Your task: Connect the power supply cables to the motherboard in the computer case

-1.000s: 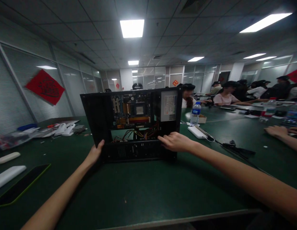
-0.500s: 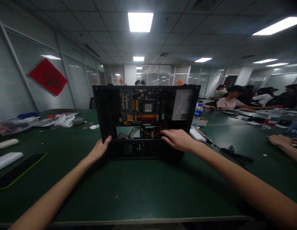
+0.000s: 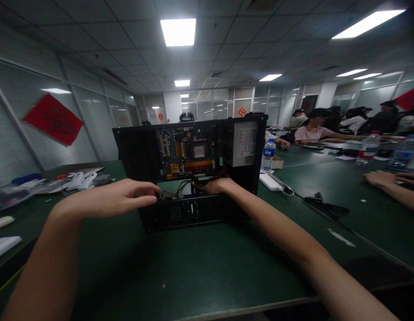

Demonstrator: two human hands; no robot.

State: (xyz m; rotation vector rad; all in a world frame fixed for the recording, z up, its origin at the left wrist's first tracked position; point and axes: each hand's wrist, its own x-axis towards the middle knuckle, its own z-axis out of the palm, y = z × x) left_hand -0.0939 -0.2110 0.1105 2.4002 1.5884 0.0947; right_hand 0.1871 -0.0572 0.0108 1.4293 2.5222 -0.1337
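Observation:
An open black computer case (image 3: 133, 151) lies on its side on the green table (image 3: 193, 267), showing a motherboard (image 3: 188, 151) and a grey power supply (image 3: 244, 142). My left hand (image 3: 109, 198) hovers at the case's front left edge, fingers stretched toward the bundle of coloured cables (image 3: 180, 187); it holds nothing. My right hand (image 3: 218, 185) reaches into the case at the cables, fingers curled down among them; what they grip is hidden.
A water bottle (image 3: 268, 155) and a white power strip (image 3: 272, 182) sit right of the case. White parts and tools (image 3: 76, 180) lie far left. Another person's hands (image 3: 383, 178) rest at the right; several people sit beyond.
My left hand let go of the case's left edge and rose toward the cables. My right hand slid left and deeper into the case. The camera moved closer.

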